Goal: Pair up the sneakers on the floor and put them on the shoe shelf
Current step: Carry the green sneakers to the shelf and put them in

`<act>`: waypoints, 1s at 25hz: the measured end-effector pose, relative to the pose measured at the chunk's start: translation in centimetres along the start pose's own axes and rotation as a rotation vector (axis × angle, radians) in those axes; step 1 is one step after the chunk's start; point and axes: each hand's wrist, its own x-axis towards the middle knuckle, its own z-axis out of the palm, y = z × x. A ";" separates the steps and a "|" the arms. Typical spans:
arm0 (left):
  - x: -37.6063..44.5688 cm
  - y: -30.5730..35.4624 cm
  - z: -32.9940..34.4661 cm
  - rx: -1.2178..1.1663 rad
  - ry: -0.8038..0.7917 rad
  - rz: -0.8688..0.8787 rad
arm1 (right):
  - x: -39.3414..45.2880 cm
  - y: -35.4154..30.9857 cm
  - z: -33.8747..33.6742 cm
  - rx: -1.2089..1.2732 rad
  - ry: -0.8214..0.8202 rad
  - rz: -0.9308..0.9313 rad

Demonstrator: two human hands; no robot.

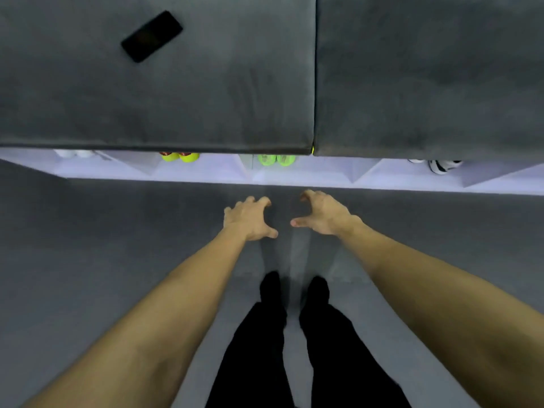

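Observation:
I look straight down at a white shoe shelf [309,179] under a grey padded bench top. Toes of paired sneakers poke out of its compartments: white ones [73,154], yellow ones [180,156], green ones [276,159] and black-and-white ones [444,165]. My left hand [250,219] and my right hand [322,214] hover over the grey floor just in front of the green pair. Both hands are empty, fingers spread and loosely bent, thumbs pointing toward each other.
A black phone [151,36] lies on the left grey bench cushion [206,83]; a second cushion [426,78] adjoins it on the right. My legs in black trousers and black shoes [294,290] stand on the grey floor [103,245] below my hands.

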 end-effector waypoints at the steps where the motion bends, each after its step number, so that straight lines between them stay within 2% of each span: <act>1: -3.2 0.4 -0.4 -0.030 -0.026 -0.002 | -3.1 -0.8 -0.5 -0.005 -0.019 0.003; 5: -13.0 0.3 -0.4 -0.167 -0.061 -0.045 | -12.4 -2.3 -1.4 -0.035 -0.102 -0.009; 11: -21.1 -1.2 1.7 -0.295 -0.029 -0.121 | -19.5 -2.9 0.6 -0.162 -0.172 -0.064; 14: -23.0 -2.0 2.3 -0.384 0.005 -0.177 | -20.0 -3.6 0.7 -0.190 -0.204 -0.116; 17: -24.9 -3.8 3.3 -0.596 0.082 -0.303 | -19.1 -6.1 -0.1 -0.246 -0.235 -0.233; 21: -28.1 -7.6 5.1 -0.696 0.159 -0.473 | -17.7 -12.1 0.7 -0.355 -0.277 -0.400; 25: -30.9 -14.0 6.6 -0.729 0.123 -0.572 | -16.3 -19.7 3.8 -0.443 -0.355 -0.495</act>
